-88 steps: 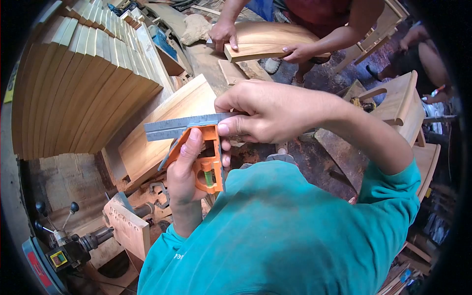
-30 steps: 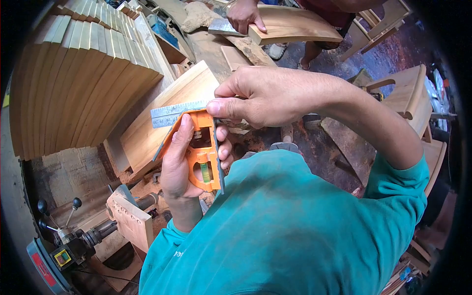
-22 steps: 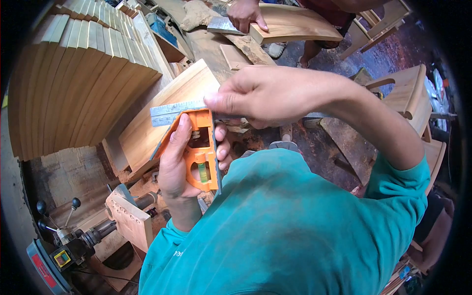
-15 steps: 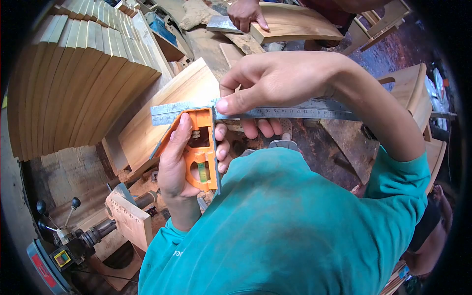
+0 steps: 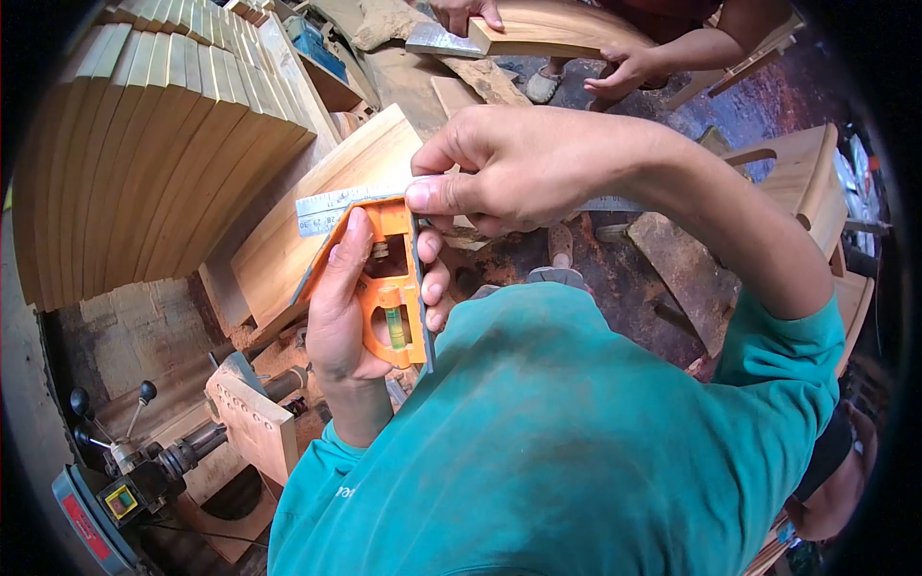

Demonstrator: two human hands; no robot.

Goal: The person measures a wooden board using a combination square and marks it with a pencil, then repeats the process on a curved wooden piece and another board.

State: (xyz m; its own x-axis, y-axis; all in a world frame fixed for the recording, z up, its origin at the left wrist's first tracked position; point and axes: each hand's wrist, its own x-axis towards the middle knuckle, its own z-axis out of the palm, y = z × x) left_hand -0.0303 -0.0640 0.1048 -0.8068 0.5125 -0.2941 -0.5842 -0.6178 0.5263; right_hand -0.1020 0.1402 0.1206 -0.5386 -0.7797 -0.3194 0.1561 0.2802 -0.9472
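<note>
My left hand (image 5: 346, 307) grips the orange head (image 5: 392, 288) of a combination square, thumb lying along its slanted edge, a green level vial showing in the handle. My right hand (image 5: 509, 163) pinches the steel ruler blade (image 5: 331, 206) where it passes through the head; the blade's short end sticks out to the left, and a strip of it shows to the right of my fingers. Both hands hold the tool in front of my chest, above a curved wooden board (image 5: 327, 206).
A row of curved wooden slats (image 5: 144, 134) stands at the left. A drilling machine (image 5: 125, 480) and a drilled wood block (image 5: 252, 427) sit at lower left. Another person's hands (image 5: 624, 67) hold a curved board (image 5: 547, 24) at the top. Wooden chair parts (image 5: 802, 182) stand at right.
My right hand has slid back left along the ruler to the orange head, covering most of the blade. The other person now has a second hand on their board.
</note>
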